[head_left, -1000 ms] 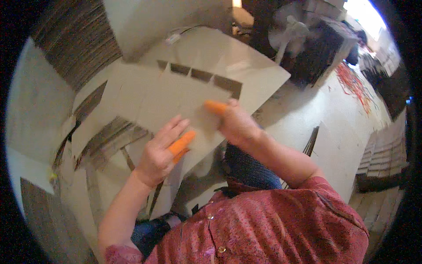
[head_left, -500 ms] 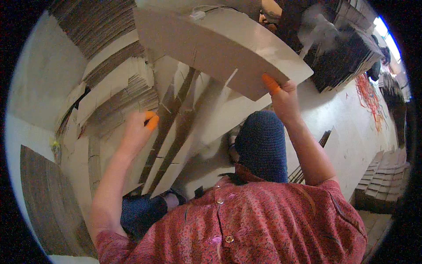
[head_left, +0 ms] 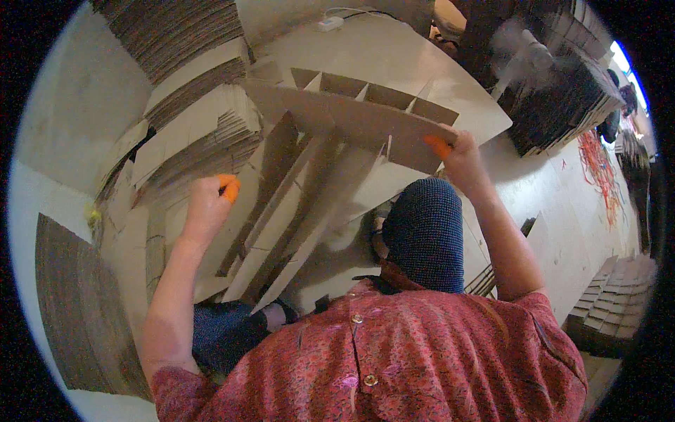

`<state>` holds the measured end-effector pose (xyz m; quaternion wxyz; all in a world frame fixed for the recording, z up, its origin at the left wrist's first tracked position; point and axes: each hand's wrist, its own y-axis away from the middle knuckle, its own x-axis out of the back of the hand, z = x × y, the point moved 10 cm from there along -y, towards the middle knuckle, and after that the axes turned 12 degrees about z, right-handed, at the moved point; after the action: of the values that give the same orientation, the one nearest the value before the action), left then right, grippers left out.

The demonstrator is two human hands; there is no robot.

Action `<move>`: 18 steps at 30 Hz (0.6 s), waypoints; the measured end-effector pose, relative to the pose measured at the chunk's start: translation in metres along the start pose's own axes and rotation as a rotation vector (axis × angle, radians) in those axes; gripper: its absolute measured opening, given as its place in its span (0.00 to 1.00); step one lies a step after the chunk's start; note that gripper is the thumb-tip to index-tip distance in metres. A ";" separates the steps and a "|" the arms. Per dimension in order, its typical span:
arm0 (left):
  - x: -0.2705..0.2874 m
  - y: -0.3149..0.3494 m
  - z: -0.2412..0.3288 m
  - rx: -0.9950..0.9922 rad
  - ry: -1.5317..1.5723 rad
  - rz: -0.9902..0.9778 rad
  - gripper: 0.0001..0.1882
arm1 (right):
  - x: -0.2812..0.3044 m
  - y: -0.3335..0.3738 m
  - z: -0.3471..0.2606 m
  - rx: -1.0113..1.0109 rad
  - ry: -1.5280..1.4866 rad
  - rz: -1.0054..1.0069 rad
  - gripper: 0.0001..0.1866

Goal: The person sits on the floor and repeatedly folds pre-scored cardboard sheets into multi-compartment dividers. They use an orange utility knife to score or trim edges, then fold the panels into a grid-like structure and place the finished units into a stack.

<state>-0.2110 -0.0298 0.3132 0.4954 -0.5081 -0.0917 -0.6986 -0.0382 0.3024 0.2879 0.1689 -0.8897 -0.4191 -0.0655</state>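
My right hand (head_left: 455, 149), with orange covers on its fingertips, grips the right end of a brown cardboard divider strip (head_left: 351, 116). That strip lies crosswise over several long slotted cardboard strips (head_left: 309, 204), which slant down toward my left leg. Beyond its upper edge, short upright ends (head_left: 387, 95) of the crossed strips stand out. To the left, my left hand (head_left: 209, 199) is closed, with orange covers on thumb and finger. What it holds, if anything, is hidden. It is nearest to a pile of cut cardboard sheets (head_left: 204, 141).
Cardboard stacks stand at the upper left (head_left: 176, 35), the lower left (head_left: 84, 302) and the upper right (head_left: 562, 98). A pale board (head_left: 394, 49) with a white plug block (head_left: 330, 24) lies ahead. Red strapping (head_left: 598, 169) hangs at right, above stacked slotted cardboard (head_left: 615, 295).
The crosswise strip has come down from a raised tilt onto the long strips, whose ends now show beyond it. My left hand has shifted slightly left.
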 end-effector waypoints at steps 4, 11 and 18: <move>0.007 -0.001 0.017 -0.331 -0.127 0.249 0.10 | -0.003 0.010 0.029 0.075 -0.074 0.040 0.10; -0.044 -0.001 0.130 -0.227 -0.023 -0.074 0.18 | -0.004 0.021 0.015 0.151 -0.033 0.081 0.09; -0.140 0.007 0.179 -0.279 0.085 -0.347 0.12 | -0.012 0.016 0.076 0.319 -0.233 0.088 0.10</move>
<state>-0.0957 0.1632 0.2820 0.2960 -0.5183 -0.0594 -0.8001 -0.0357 0.3115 0.2103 0.2609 -0.8706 -0.4016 0.1124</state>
